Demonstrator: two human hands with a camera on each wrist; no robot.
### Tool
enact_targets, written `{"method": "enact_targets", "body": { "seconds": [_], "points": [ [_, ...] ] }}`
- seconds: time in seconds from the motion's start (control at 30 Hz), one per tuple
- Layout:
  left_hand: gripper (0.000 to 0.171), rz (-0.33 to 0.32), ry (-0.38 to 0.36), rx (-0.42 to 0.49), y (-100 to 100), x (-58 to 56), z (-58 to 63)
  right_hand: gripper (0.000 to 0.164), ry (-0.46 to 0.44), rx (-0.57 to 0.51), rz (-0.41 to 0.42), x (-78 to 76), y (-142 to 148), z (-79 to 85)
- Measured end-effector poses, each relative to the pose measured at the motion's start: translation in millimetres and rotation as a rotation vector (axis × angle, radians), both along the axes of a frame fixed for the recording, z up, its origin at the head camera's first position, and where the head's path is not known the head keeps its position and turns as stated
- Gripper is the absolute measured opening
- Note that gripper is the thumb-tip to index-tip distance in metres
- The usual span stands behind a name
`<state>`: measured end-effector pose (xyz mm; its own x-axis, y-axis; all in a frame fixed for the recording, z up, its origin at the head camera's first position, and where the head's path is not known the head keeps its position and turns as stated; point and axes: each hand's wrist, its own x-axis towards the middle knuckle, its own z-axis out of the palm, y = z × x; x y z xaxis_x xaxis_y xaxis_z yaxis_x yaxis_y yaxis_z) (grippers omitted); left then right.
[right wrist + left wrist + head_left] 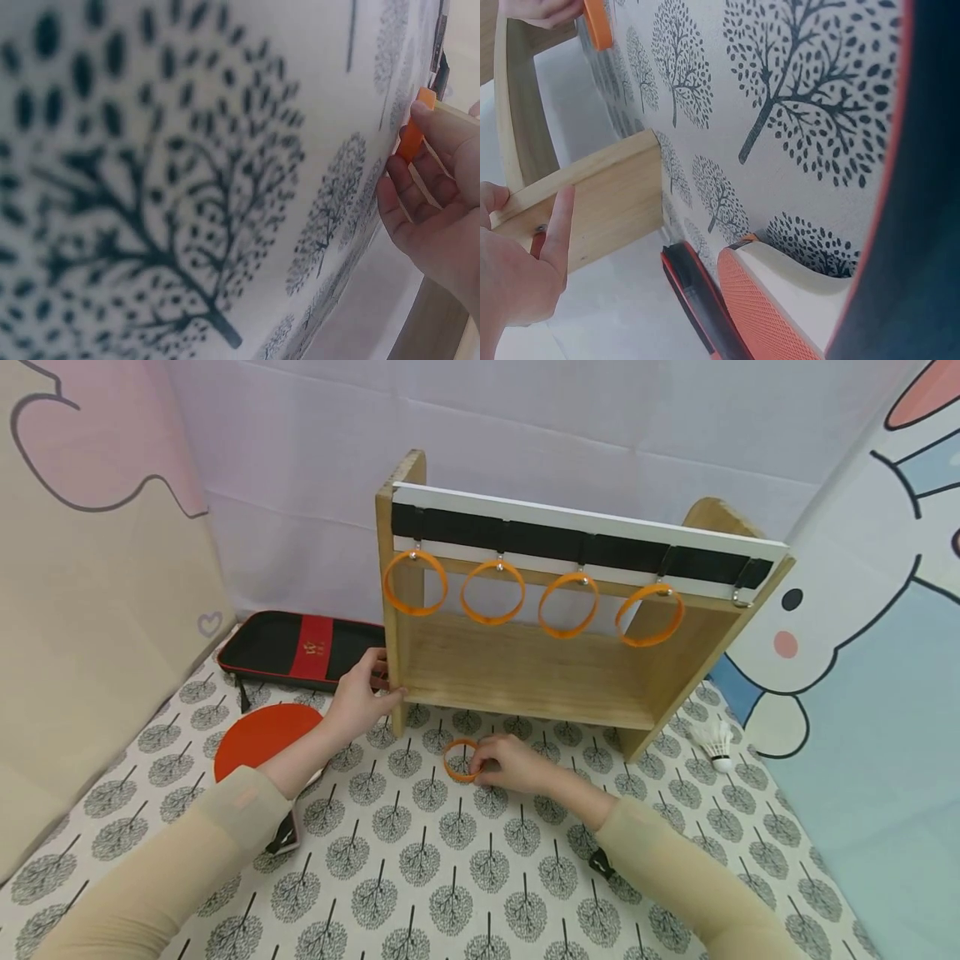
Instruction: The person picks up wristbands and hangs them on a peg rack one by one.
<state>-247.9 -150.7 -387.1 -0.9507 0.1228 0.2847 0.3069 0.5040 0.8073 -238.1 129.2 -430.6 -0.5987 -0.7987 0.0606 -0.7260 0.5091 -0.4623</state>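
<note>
My right hand (pixel 517 763) pinches an orange ring (pixel 450 768) between thumb and fingers, low over the patterned cloth in front of a wooden rack (pixel 525 656). The right wrist view shows the ring (pixel 415 131) edge-on at my fingertips. With my left hand (pixel 360 693) I hold the rack's left side panel (pixel 615 202), thumb at its front edge and a finger along its outer face. Several more orange rings (pixel 492 593) hang from hooks on the rack's black-and-white top bar (pixel 480 529). The rightmost hook (pixel 741 602) carries no ring.
Left of the rack lies a black case (pixel 262 647) with a red band. A red table tennis paddle (pixel 266 735) lies nearer, beside my left forearm. A shuttlecock (pixel 716 745) lies to the right of the rack. Fabric walls (pixel 300 452) stand behind and at both sides.
</note>
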Motion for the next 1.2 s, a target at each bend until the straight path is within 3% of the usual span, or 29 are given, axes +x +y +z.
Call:
{"method": "enact_targets", "body": {
  "seconds": [0.23, 0.37, 0.73, 1.2],
  "points": [
    [0.056, -0.002, 0.006, 0.007, 0, 0.7, -0.9, 0.006, -0.03, -0.043, 0.025, 6.1, 3, 6.3],
    [0.056, -0.001, 0.003, 0.01, -1, 1.1, -1.7, 0.009, -0.072, -0.037, 0.0, 13.1, 2, 12.2],
    [0.055, -0.003, 0.01, 0.005, -1, 0.3, -1.8, 0.014, -0.019, -0.066, -0.005, 31.9, 6, 29.2],
    [0.055, 0.0, 0.009, -0.003, 0, -0.3, -2.1, 0.011, 0.059, -0.1, -0.052, 53.0, 32, 77.4]
  ]
}}
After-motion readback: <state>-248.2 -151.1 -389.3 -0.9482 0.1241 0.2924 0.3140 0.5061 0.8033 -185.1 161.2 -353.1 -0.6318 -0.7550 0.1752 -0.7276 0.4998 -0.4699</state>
